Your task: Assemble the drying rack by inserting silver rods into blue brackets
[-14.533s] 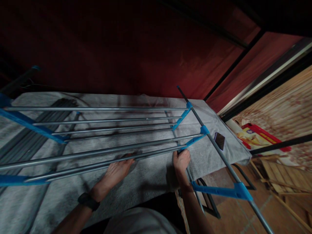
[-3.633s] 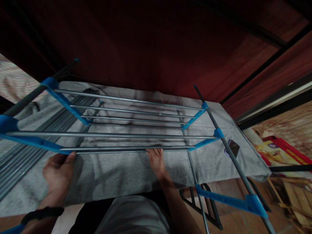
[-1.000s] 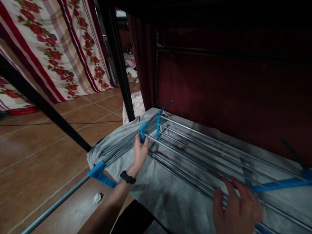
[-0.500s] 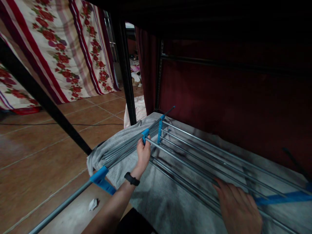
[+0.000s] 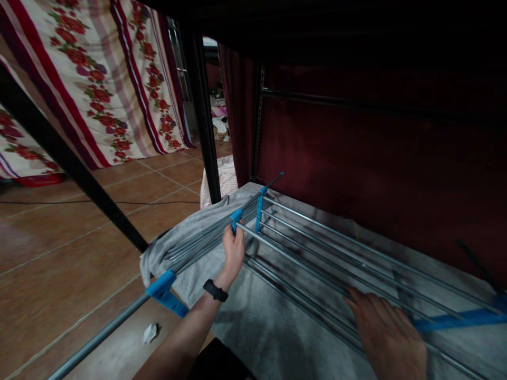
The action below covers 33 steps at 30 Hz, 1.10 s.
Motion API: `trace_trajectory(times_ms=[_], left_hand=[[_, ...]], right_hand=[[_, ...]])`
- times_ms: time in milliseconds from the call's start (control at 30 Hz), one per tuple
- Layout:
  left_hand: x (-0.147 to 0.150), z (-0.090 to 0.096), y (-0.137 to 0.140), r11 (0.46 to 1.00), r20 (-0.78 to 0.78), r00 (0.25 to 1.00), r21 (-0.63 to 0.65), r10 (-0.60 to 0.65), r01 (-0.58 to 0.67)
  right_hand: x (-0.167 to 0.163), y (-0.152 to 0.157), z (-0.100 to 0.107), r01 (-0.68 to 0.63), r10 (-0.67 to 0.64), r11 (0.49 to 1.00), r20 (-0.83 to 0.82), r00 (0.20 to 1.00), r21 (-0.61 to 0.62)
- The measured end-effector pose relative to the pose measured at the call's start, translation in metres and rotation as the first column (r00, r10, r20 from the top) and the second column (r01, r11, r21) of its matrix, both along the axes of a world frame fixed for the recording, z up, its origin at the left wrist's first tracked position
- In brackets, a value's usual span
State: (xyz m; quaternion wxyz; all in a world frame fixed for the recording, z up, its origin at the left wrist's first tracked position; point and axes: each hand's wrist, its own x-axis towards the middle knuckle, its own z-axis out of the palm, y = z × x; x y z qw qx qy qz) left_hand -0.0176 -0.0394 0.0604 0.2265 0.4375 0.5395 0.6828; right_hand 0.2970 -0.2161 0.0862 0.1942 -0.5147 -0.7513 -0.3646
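A drying rack of grey metal tubes [image 5: 304, 257] with blue plastic joints lies on a grey blanket [image 5: 273, 327]. My left hand [image 5: 233, 245], with a black band on its wrist, is closed around the rack at a blue joint [image 5: 236, 215], near the end of a long tube. My right hand [image 5: 386, 330] wraps over the same tube farther right; its fingertips are partly hidden. Another blue bracket [image 5: 168, 295] joins a tube that reaches toward the lower left. At the right, a blue bar [image 5: 463, 320] crosses the rack's thinner rods.
Black metal posts [image 5: 208, 121] frame this low space, with a dark overhang above and a maroon cloth [image 5: 356, 163] behind. A floral curtain [image 5: 99, 89] hangs at left over a tiled floor [image 5: 99, 221]. A thin cable [image 5: 119, 201] and a crumpled white scrap [image 5: 150, 333] lie there.
Almost nothing differs. My right hand has shifted very slightly along the tube, while the left keeps its hold and the rack stays in place.
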Motion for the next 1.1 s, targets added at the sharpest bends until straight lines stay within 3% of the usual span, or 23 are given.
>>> trace_trajectory(times_ms=[633,1100], left_hand=[[0.002,-0.001,-0.001,0.998,-0.001,1.0,0.057,0.028,-0.028],[0.0,-0.007,0.002,0.999,-0.012,1.0,0.04,0.022,-0.022]], right_hand=[[0.005,0.001,0.002,-0.07,0.07,0.997,0.024,0.997,-0.021],[0.013,0.001,-0.002,-0.079,0.079,0.988,0.0,0.997,-0.136]])
